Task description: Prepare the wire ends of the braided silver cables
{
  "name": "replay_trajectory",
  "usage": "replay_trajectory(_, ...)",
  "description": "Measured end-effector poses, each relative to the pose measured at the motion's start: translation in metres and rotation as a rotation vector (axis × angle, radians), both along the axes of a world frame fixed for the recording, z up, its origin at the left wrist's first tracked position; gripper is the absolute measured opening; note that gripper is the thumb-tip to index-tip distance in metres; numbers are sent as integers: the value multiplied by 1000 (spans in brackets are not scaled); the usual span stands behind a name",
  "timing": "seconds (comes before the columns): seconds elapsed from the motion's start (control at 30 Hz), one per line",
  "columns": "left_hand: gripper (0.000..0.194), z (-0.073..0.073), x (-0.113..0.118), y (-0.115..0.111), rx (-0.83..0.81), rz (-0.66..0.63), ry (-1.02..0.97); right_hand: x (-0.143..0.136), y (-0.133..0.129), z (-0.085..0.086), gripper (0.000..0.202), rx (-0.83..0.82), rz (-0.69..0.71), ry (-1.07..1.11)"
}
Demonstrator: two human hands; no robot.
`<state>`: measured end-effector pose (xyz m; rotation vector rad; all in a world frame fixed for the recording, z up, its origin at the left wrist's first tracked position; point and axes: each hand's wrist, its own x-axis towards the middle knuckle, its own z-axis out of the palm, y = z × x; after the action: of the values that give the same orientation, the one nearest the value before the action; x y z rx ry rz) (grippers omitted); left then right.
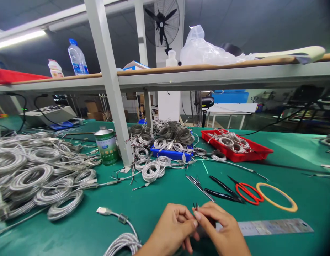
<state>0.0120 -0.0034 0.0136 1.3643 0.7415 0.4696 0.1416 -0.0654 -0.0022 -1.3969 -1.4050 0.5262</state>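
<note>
Dark and reddish thin wire ends (196, 207) stick up from the pinched fingertips of my right hand (223, 227). My left hand (173, 227) is closed right beside it, thumb against curled fingers; what lies between them is hidden. Left of my hands, a coiled silver USB cable (123, 243) rests on the green table, its white plug (103, 211) pointing left and a ferrite bead (122, 218) behind the plug. Whether those wires belong to this cable is hidden by my hands. A steel ruler (274, 227) lies partly under my right hand.
Beyond my hands lie tweezers (199, 187), black-handled cutters (225, 192), red scissors (249, 193) and a yellow tape ring (278, 196). Coiled cables (44, 177) heap at left near a green can (106, 146). Blue (171, 155) and red (235, 155) trays hold more coils below a shelf (221, 75).
</note>
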Motion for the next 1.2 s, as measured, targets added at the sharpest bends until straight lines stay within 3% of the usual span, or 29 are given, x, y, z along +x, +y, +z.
replay_trajectory(0.1,33,2,1,-2,44,79,8,-5,4,2,21,35,-73,-9)
replay_trajectory(0.2,29,4,-1,-3,101,144,-13,-11,7,-7,24,7,-98,240)
replay_trajectory(0.4,20,12,-8,1,249,220,-178,-28,5,-30,30,-86,142,676)
replay_trajectory(0.5,15,13,-10,2,258,189,-216,-33,4,-33,33,-133,213,785)
replay_trajectory(0.73,15,10,-12,7,34,64,-238,-29,2,-21,31,-160,349,577)
replay_trajectory(0.93,20,9,-13,5,-83,34,-197,-31,0,-23,36,-122,354,489)
replay_trajectory(1.2,26,10,-11,-1,-12,118,-232,-36,-1,-27,34,-136,321,536)
